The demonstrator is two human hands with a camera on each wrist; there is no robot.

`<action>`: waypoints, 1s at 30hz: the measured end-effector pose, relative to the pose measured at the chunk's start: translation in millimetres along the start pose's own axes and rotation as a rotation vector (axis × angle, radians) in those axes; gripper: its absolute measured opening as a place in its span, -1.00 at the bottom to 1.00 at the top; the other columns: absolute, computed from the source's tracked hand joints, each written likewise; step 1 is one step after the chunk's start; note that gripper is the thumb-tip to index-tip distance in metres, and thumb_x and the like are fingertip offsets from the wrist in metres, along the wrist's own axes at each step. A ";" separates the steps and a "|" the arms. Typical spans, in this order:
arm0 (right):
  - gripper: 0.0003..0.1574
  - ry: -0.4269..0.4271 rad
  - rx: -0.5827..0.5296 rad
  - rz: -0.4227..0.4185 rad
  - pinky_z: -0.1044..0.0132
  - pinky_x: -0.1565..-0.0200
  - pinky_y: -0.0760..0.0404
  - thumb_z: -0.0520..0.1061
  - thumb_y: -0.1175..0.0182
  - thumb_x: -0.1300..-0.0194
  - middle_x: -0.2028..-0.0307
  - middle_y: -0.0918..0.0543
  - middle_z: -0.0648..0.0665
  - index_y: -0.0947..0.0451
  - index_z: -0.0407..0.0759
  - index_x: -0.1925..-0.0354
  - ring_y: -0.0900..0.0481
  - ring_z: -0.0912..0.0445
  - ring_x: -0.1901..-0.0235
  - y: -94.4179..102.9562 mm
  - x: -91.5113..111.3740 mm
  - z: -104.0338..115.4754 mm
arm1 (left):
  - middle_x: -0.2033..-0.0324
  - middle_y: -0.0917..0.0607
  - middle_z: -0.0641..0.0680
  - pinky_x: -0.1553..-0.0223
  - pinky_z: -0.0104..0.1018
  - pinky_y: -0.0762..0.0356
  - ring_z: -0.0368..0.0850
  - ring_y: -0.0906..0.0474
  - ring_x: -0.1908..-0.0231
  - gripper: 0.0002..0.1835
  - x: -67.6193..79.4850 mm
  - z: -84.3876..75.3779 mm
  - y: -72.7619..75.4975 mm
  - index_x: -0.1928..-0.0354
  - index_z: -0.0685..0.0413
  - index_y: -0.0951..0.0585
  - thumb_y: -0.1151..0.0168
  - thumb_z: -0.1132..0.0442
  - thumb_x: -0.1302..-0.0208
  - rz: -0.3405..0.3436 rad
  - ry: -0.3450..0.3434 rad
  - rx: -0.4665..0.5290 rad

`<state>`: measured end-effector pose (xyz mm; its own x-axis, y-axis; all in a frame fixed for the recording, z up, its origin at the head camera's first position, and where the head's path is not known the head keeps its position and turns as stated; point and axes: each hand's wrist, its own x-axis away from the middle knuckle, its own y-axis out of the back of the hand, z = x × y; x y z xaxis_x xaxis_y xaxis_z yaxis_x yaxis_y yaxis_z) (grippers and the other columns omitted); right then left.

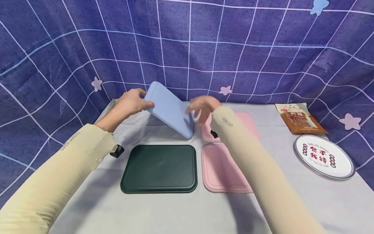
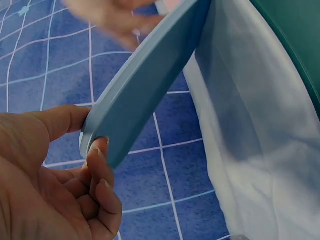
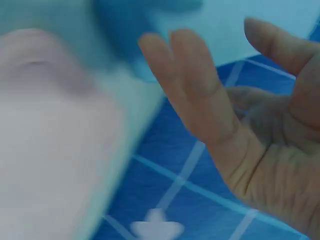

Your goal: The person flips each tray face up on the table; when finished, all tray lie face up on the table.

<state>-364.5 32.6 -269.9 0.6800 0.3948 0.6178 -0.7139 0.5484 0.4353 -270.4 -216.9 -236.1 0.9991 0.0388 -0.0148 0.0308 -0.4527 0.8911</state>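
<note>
My left hand (image 1: 130, 103) pinches one corner of a light blue rectangular tray (image 1: 169, 105) between thumb and fingers. The shallow tray (image 2: 140, 90) is tilted, with the pinched end raised and the other end low near the table. My right hand (image 1: 204, 107), blurred in the head view, hovers by the tray's right side. In the right wrist view its loosely extended fingers (image 3: 192, 75) hold nothing. A dark green tray (image 1: 159, 169) lies in front of the blue one. Two pink trays lie to the right, a near one (image 1: 222, 169) and a far one (image 1: 245, 123), both partly hidden by my right arm.
A white plate (image 1: 324, 156) with red characters lies at the right side of the table (image 1: 163, 214). Behind it sits a brown and cream food packet (image 1: 301, 118). A blue gridded cloth (image 1: 187, 52) hangs along the back and sides.
</note>
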 end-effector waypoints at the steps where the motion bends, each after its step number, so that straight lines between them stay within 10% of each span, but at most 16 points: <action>1: 0.01 0.000 0.031 -0.025 -0.11 -0.13 -0.61 0.04 -0.09 -0.51 -0.41 -0.26 -0.47 0.30 0.07 -0.62 -0.53 -0.37 -0.20 2.3 5.3 11.0 | 0.07 -0.74 0.28 0.03 0.01 -0.50 0.17 -0.63 0.03 -0.25 0.1 -2.3 0.5 -0.36 0.23 -0.41 -0.26 -0.05 -0.21 -0.001 0.002 -0.016; 12: -0.08 0.031 0.199 -0.198 0.09 -0.01 -0.70 0.36 0.03 -0.46 -0.36 -0.43 -0.23 0.11 0.24 -0.60 -0.71 -0.15 -0.04 -8.0 46.8 107.8 | -0.06 -0.65 0.28 -0.02 0.13 -0.46 0.25 -0.52 -0.02 -0.40 5.7 -26.4 2.3 -0.13 0.22 -0.51 -0.26 -0.08 -0.19 -0.050 -0.004 -0.061; 30: -0.12 -0.008 0.287 -0.283 0.14 -0.02 -0.70 0.37 -0.09 -0.37 -0.23 -0.49 -0.18 -0.17 0.07 -0.49 -0.75 -0.13 0.04 -14.0 54.3 124.9 | 0.28 -0.60 0.16 0.24 0.03 -0.48 0.17 -0.57 0.23 -0.51 18.2 -58.0 -7.5 0.01 0.20 -0.48 -0.20 -0.02 -0.16 -0.168 -0.071 -0.112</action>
<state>-338.4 -45.8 -160.7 0.8560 0.2515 0.4518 -0.5170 0.4057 0.7537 -254.1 -161.1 -216.7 0.9798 0.0402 -0.1957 0.1974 -0.3431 0.9183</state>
